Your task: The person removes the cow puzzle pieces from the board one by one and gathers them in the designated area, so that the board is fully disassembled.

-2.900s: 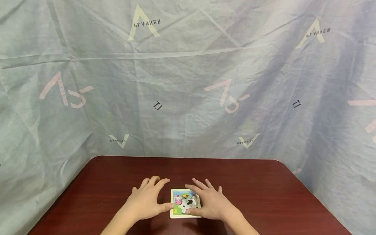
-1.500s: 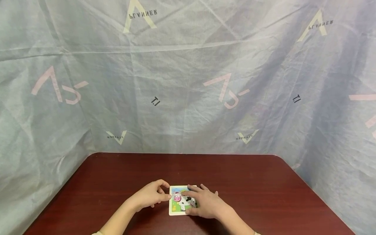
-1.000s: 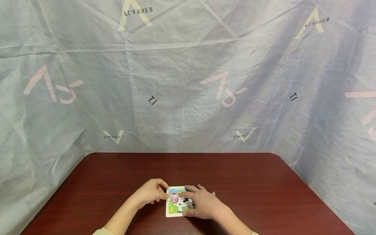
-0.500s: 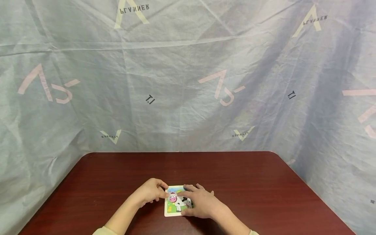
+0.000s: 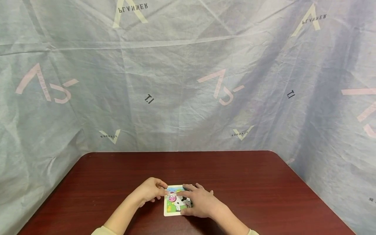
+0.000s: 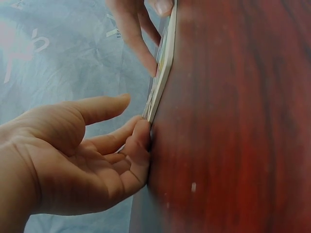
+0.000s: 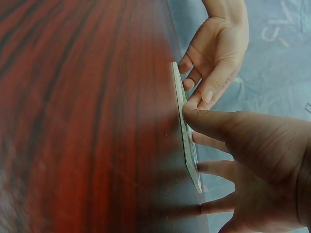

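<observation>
A small flat board with a white border and a cartoon cow picture [image 5: 177, 204] lies on the table near the person. My left hand [image 5: 149, 192] is at its left edge; in the left wrist view, the bent index finger [image 6: 140, 127] touches the corner and the thumb [image 6: 109, 107] stays apart from it. Over the board's right part is my right hand [image 5: 204, 202], fingers spread and fairly straight. Its thumb [image 7: 209, 120] rests at the near edge, while other fingertips press on the picture and far edge. The right part of the picture is hidden beneath that hand.
The dark red-brown table [image 5: 249, 182] has rounded far corners and a wood grain. Grey cloth [image 5: 176, 124] with printed letters and marks hangs behind it and along both sides.
Since the first frame, my left hand has drawn its fingers in and come to the board's left edge. My right hand has stayed over the board. The head view has shifted slightly.
</observation>
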`<act>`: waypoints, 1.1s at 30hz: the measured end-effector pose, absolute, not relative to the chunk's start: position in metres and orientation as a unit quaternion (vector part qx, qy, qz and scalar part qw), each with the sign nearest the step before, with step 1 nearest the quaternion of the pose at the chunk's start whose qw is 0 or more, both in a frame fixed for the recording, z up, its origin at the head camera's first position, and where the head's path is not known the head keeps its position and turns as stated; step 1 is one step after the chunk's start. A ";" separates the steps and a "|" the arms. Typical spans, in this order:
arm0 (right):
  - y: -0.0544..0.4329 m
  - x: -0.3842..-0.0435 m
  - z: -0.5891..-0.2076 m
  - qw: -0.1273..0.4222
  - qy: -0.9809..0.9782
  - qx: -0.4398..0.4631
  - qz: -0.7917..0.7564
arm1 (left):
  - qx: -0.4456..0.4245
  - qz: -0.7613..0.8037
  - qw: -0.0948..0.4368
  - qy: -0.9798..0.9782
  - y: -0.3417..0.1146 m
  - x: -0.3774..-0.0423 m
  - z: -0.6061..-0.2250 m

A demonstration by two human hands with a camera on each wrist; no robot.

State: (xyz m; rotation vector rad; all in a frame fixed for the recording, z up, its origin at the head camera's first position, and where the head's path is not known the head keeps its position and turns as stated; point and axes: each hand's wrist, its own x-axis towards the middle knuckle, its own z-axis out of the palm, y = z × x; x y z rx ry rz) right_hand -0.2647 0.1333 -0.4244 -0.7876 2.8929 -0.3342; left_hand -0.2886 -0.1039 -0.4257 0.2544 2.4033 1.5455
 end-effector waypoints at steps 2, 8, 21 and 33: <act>0.133 -0.265 -0.425 0.060 0.957 -0.261 -0.110 | 0.093 0.536 0.134 0.828 -0.104 -0.289 -0.426; 0.134 -0.264 -0.425 0.054 0.958 -0.260 -0.107 | 0.097 0.551 0.128 0.819 -0.103 -0.291 -0.428; 0.134 -0.263 -0.423 0.063 0.958 -0.257 -0.113 | 0.110 0.599 0.104 0.786 -0.096 -0.296 -0.435; 0.133 -0.262 -0.423 0.060 0.958 -0.258 -0.110 | 0.094 0.615 0.097 0.777 -0.091 -0.295 -0.436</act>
